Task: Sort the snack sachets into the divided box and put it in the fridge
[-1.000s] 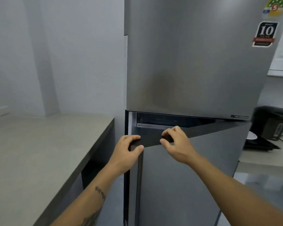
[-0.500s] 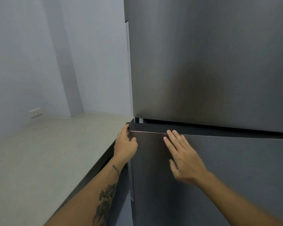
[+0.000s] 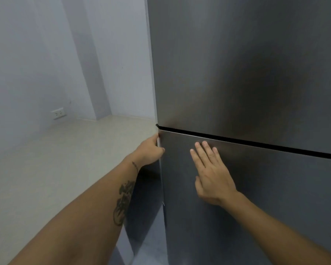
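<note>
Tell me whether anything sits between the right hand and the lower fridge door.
Nothing visible does. The right hand lies flat, fingers straight, directly on the lower fridge door; the left hand is at that door's left edge.

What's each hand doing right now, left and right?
Left hand: at the side edge of the lower fridge door, fingers hidden behind it; grip cannot be told.
Right hand: open, flat on the door front.

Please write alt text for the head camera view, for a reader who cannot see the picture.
Two bare hands are on the lower fridge door, which looks shut: the right hand lies flat on its front, and the left hand holds its left edge. Above is the upper fridge door; to the left are a pale counter and a wall socket.
</note>
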Tool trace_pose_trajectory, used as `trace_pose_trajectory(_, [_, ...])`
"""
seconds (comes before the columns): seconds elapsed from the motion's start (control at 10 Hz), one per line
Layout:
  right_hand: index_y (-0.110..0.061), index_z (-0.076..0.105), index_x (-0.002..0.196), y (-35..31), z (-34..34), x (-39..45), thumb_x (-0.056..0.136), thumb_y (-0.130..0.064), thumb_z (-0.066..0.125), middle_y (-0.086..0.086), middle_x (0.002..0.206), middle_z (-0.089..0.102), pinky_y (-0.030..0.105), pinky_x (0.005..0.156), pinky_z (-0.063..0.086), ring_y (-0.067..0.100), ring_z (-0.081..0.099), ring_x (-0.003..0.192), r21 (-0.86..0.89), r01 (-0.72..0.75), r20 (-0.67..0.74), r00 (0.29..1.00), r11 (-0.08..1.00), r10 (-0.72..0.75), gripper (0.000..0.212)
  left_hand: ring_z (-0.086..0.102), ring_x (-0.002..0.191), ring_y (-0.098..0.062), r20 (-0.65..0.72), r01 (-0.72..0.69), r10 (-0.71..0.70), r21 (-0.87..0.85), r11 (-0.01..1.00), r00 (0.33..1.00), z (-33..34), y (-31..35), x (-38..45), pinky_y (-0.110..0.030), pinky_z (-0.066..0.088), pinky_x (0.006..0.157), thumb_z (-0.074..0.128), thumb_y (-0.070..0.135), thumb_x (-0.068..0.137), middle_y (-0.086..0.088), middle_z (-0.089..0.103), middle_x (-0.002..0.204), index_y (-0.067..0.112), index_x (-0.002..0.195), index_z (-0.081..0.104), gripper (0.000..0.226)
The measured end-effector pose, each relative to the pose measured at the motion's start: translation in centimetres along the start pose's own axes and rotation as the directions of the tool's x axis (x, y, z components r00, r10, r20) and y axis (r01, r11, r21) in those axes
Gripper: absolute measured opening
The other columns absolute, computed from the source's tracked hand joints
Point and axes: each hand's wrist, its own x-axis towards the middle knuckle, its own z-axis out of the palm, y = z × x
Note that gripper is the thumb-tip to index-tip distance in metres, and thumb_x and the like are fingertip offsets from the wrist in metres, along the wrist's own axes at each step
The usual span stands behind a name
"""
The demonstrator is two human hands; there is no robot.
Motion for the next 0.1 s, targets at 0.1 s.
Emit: trace_pose_trajectory(0.1, [-0.012, 0.018, 0.158, -2.58, -0.72, 2.27, 0.087, -0.032, 0.045, 0.01, 0.167, 0.004, 0.043, 0.125, 0.002, 0.025, -0.005, 0.154, 0.185, 0.038, 0.066, 0.996, 0.982, -0.051, 0.079, 0.034, 0.141, -0.027, -0.072, 0.017, -0.004, 0.187, 0.982, 0.997, -2.09, -1.14, -2.07, -0.031, 0.028, 0.111, 0.053, 0.022, 0.095, -0.009, 0.032, 0.156, 0.012, 0.152, 0.026, 0.063])
